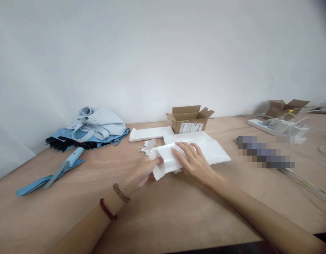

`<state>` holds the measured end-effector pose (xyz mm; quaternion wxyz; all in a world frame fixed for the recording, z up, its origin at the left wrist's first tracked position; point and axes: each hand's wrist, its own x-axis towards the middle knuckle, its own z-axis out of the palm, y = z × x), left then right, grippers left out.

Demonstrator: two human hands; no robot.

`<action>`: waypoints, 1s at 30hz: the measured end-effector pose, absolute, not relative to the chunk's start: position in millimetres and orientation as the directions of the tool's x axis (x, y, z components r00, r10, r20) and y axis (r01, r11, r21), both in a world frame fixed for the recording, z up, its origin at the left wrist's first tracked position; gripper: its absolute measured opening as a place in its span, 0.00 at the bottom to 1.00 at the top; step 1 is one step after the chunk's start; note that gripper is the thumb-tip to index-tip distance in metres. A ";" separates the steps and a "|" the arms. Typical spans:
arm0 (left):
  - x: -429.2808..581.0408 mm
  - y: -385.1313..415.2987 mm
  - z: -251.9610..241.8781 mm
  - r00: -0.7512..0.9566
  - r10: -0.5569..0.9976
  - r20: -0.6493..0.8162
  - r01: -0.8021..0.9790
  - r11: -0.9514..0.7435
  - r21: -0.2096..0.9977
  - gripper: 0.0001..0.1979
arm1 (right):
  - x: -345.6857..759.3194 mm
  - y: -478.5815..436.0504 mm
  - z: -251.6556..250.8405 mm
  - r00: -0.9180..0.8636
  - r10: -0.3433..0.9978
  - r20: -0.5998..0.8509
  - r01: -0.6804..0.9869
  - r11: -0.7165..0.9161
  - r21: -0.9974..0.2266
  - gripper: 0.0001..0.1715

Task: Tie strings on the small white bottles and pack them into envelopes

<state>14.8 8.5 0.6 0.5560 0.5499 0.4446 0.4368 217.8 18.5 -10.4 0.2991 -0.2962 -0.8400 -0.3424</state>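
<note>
In the head view, a glossy white bag (pixel 166 160) lies in front of me with its near-left end gaping a little. My left hand (pixel 145 171) grips that end, the thumb at its opening and the other fingers partly hidden beneath. Across the top of the bag rests my right hand (pixel 196 164), its fingers stretched out and slightly spread. Behind and to the right, partly covered, is a larger flat white sheet or bag (pixel 217 151). Small white pieces with loops of string (pixel 149 144) lie just beyond my left hand.
A flat white stack (pixel 152 133) and an open cardboard box (pixel 189 120) stand behind. At left are a pale blue cloth bag (pixel 99 123), a blue umbrella (pixel 75 157) and its strap. Rightward are a power strip (pixel 263 127), cables, another box (pixel 279 107) and a pixelated object (pixel 263 151).
</note>
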 end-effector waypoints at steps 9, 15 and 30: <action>2.1 13.5 5.8 0.208 0.960 -0.185 -0.065 0.202 0.977 0.13 | 220.8 21.3 -11.0 -0.666 0.377 0.643 0.699 0.617 0.362 0.28; 0.0 12.6 16.1 0.190 0.978 -0.087 -0.017 0.092 0.996 0.19 | 220.0 22.7 -10.9 -0.650 0.457 0.607 0.734 0.584 0.346 0.30; 3.9 6.1 -2.3 0.302 0.801 0.518 0.579 -0.585 0.568 0.21 | 218.5 19.9 -8.3 -0.622 0.473 0.625 0.751 0.586 0.304 0.23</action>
